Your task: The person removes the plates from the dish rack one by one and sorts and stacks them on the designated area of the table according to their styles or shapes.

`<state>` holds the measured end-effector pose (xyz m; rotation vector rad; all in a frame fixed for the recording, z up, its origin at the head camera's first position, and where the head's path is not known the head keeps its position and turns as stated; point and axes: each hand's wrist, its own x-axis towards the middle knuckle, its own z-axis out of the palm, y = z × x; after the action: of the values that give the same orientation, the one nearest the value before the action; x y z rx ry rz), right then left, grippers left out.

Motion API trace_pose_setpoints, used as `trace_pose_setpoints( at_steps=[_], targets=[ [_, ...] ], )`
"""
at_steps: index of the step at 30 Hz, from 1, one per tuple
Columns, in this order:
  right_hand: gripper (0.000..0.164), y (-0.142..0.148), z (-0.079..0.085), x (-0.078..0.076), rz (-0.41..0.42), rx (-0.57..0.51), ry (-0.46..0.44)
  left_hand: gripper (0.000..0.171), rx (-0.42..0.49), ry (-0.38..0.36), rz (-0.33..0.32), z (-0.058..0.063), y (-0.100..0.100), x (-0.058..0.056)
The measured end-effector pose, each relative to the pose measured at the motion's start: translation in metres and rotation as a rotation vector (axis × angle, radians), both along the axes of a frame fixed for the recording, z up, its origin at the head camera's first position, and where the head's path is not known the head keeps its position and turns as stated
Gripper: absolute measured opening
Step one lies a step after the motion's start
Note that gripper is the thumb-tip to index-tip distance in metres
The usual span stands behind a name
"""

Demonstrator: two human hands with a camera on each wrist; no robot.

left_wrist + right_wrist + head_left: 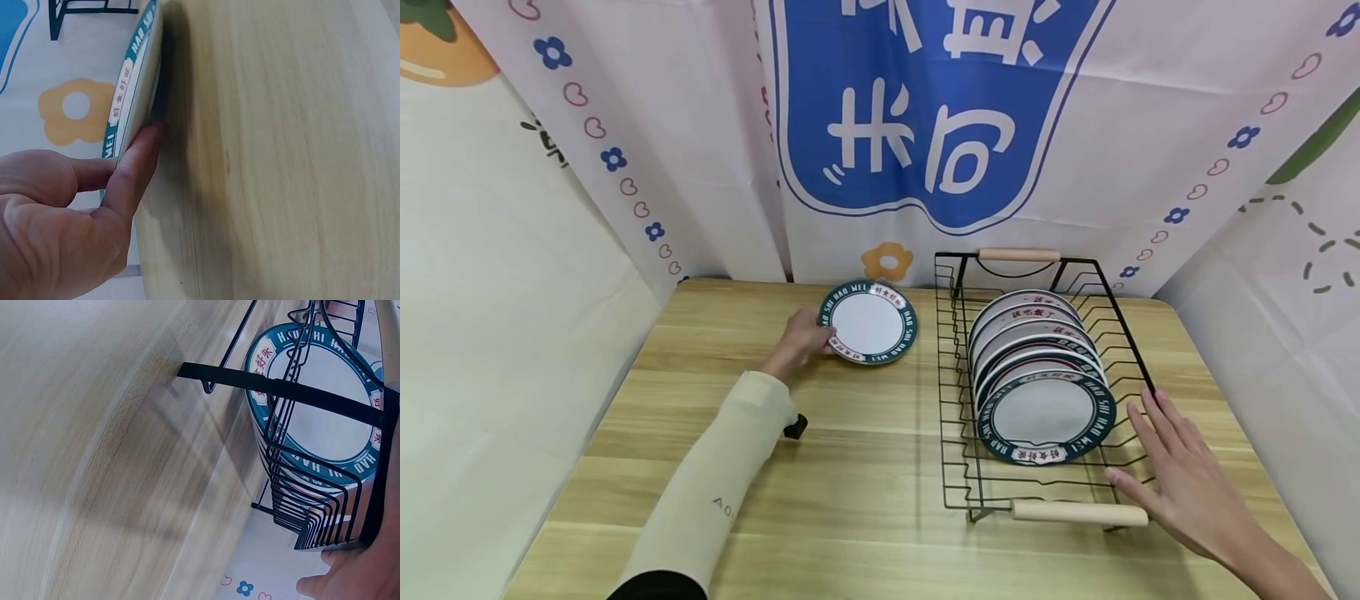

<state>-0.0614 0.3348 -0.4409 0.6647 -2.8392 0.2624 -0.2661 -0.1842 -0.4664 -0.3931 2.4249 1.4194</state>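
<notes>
My left hand [805, 333] pinches the left edge of a white plate with a green lettered rim [868, 323], left of the rack. In the left wrist view, the thumb lies on the plate's [139, 78] face and fingers support its underside, with the plate tilted over the wood. A black wire dish rack [1126, 328] stands on the right, holding several plates in a leaning row. The front plate [1041, 412] in it has the same green rim. My right hand [1187, 479] touches the rack's right side near the front corner, its fingers extended.
Pale wooden handles sit at the rack's front [1078, 512] and back [1018, 254]. Everything stands on a wood-grain table [850, 475]. A printed cloth [715, 167] hangs behind the table's back edge, with white sheets at both sides.
</notes>
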Motion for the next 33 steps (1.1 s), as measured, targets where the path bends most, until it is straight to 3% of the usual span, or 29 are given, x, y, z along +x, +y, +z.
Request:
trace_pose_setpoints(
  at_steps=[9,16,23,28,33],
  targets=[
    [0.092,-0.001,0.0,0.0,-0.001,-0.002,-0.001,0.017,-0.065,0.026,-0.036,-0.005,-0.001,0.004],
    [0.092,-0.001,0.0,0.0,-0.005,-0.01,0.0,0.02,-0.31,0.085,-0.122,-0.001,-0.001,0.005],
    [0.092,-0.001,0.0,0.0,-0.009,-0.011,-0.002,0.031,-0.364,0.052,-0.122,0.003,-0.003,0.006],
    [0.092,-0.001,0.0,0.0,-0.011,-0.003,-0.003,0.055,-0.517,0.111,-0.137,0.006,-0.009,0.007],
    [0.093,-0.001,0.0,0.0,-0.01,-0.003,-0.005,0.058,-0.642,0.156,-0.163,0.014,-0.014,0.01]
  ],
)
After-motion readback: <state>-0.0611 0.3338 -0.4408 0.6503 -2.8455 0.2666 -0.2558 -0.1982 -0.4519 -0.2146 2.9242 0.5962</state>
